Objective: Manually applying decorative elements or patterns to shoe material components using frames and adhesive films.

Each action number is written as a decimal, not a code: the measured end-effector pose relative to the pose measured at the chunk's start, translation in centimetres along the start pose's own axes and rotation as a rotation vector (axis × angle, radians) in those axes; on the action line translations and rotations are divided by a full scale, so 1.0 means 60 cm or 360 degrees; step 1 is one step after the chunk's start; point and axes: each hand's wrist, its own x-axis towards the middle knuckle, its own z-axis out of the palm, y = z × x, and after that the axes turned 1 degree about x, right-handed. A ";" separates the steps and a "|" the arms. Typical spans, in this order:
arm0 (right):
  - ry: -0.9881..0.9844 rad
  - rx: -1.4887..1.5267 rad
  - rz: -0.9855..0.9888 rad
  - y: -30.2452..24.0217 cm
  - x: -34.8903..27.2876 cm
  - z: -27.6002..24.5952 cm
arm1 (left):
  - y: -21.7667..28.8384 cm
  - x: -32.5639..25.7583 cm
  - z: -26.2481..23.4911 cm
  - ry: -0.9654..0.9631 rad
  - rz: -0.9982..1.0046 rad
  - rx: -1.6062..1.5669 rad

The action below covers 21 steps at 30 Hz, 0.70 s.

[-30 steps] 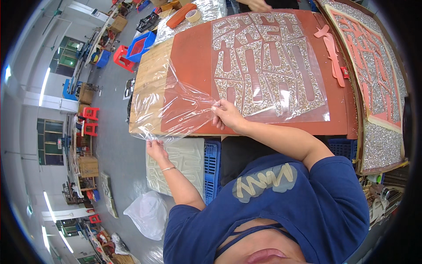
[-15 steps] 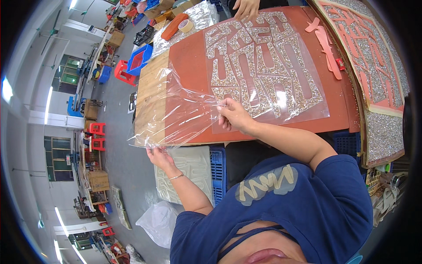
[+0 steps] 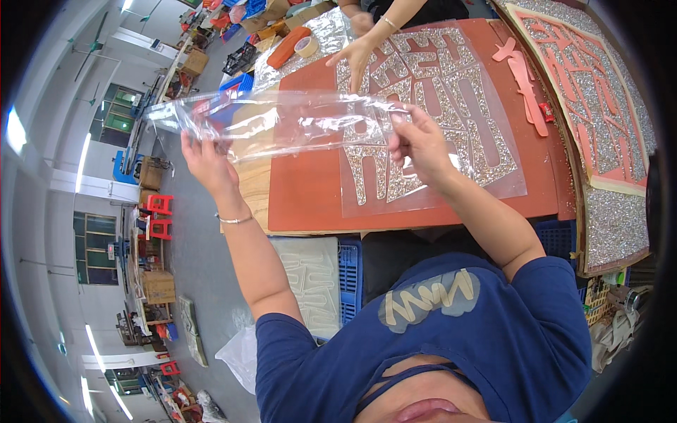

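Between the two raised hands a clear film (image 3: 282,123) is stretched out flat, held up off the board so it hangs free and does not cling to anything below. At its near left end the left hand (image 3: 204,158) is closed on the crumpled edge, fingers curled over it, a thin bracelet (image 3: 236,220) on the wrist just behind; at the other end the right hand (image 3: 419,144) pinches the film between thumb and fingertips, the rest of the hand loosely folded. Pulling from both ends keeps the sheet taut, though it is wrinkled and catches the light. Just under and beyond the right hand lies a glittery cut-out sheet (image 3: 437,120) on the red board (image 3: 310,190), flat so its pieces stay in place. Past the film, another person's hand (image 3: 356,56) rests fingers-down on the far edge of that sheet, seemingly steadying it. Farther off beyond the left hand sit a tape roll (image 3: 306,46) and an orange block (image 3: 288,48), and far to the right of the right hand stands a second glitter panel (image 3: 599,92) with loose pink strips (image 3: 522,70) beside it.
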 end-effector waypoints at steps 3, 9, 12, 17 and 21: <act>0.0031 -0.0026 -0.0191 -0.055 -0.024 -0.007 | 0.045 0.030 0.071 -0.0144 0.0108 -0.0089; 0.0133 -0.0044 -0.0525 -0.122 -0.064 -0.046 | 0.081 0.055 0.208 -0.0533 0.0178 -0.0253; 0.0232 -0.0077 -0.0688 -0.146 -0.080 -0.067 | 0.108 0.036 0.264 -0.0591 0.0160 -0.0250; 0.0292 -0.0066 -0.0802 -0.175 -0.104 -0.090 | 0.119 0.038 0.323 -0.0768 0.0254 -0.0260; 0.0350 -0.0083 -0.0932 -0.183 -0.116 -0.117 | 0.134 0.018 0.373 -0.0831 0.0225 -0.0279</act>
